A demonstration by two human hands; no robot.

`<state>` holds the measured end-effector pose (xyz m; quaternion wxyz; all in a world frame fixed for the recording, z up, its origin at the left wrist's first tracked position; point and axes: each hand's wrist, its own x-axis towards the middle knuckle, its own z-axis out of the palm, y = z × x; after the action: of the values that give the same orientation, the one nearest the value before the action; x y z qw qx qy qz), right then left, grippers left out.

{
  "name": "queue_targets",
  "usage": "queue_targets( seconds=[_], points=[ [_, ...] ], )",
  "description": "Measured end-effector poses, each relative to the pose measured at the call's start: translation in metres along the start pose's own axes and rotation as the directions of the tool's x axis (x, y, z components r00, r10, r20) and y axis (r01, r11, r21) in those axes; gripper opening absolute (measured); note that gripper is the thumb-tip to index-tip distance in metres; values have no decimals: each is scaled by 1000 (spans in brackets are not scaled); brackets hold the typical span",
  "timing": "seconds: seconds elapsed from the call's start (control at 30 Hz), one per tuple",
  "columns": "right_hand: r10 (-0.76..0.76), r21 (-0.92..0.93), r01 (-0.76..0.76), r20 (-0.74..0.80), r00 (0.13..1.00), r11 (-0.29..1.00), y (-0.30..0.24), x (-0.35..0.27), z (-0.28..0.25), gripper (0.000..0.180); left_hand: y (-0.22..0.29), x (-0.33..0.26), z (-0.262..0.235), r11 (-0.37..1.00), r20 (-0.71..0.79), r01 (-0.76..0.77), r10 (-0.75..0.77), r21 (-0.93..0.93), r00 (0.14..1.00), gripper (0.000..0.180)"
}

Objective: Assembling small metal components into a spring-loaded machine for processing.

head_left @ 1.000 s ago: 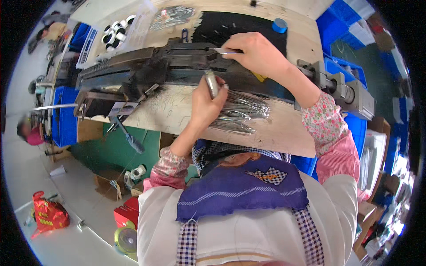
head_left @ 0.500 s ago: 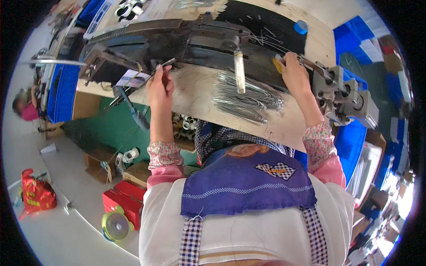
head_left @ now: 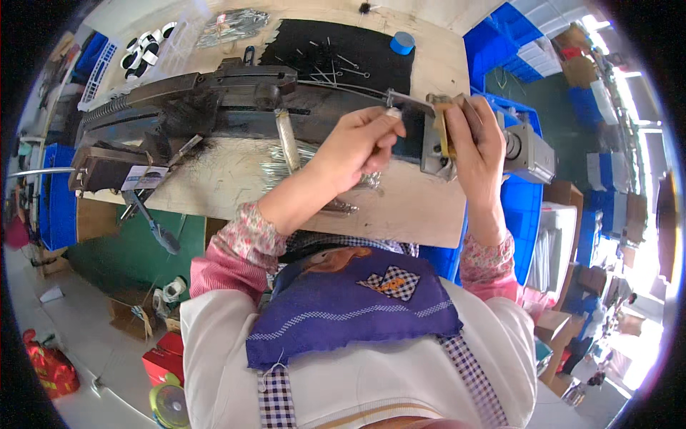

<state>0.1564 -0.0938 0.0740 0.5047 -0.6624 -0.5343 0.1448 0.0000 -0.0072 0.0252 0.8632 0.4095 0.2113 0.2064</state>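
Note:
My left hand point(head_left: 363, 146) is closed at the right end of the dark metal bench machine point(head_left: 207, 104), its thumb and fingers pinched together. What they hold, if anything, is too small to make out. A thin metal wire point(head_left: 343, 87) runs along the machine to just above these fingertips. My right hand point(head_left: 477, 139) is wrapped round a flat yellow piece point(head_left: 444, 132) beside the grey metal clamp block point(head_left: 434, 154); its far side is hidden. Left of my left wrist, a lever with a silver handle point(head_left: 288, 141) slants down. Bent wires point(head_left: 282, 171) lie partly behind my left forearm.
On the wooden table, a dark cloth point(head_left: 364, 53) bears several small metal pins and a blue round lid point(head_left: 402, 43). A clear tray point(head_left: 179, 50), white-and-black rings point(head_left: 146, 53) and more wires point(head_left: 232, 27) lie beyond the machine. Blue bins point(head_left: 500, 36) flank the right side.
My left hand has gone from the machine's left part to its right end, close to my right hand. My right hand still grips the yellow piece, now at the clamp block. The view has shifted right.

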Motion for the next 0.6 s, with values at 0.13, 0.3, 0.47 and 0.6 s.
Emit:
queue_targets(
  seconds=[0.13, 0.3, 0.47, 0.6],
  points=[
    [169, 48, -174, 94, 981, 984, 17, -29, -22, 9, -3, -41, -22, 996, -234, -23, 43, 85, 971, 31],
    [147, 31, -161, 264, 953, 986, 34, -41, -2, 10, -36, -164, -70, 912, -746, 140, 219, 386, 629, 29],
    [97, 56, -130, 401, 911, 990, 19, -18, 30, 11, -46, -217, -109, -89, -235, 644, 886, 760, 399, 31],
    [-3, 67, -31, 464, 886, 997, 6, -16, 43, 11, -37, -212, -126, -40, -20, 654, 996, 755, 84, 63]
  ],
)
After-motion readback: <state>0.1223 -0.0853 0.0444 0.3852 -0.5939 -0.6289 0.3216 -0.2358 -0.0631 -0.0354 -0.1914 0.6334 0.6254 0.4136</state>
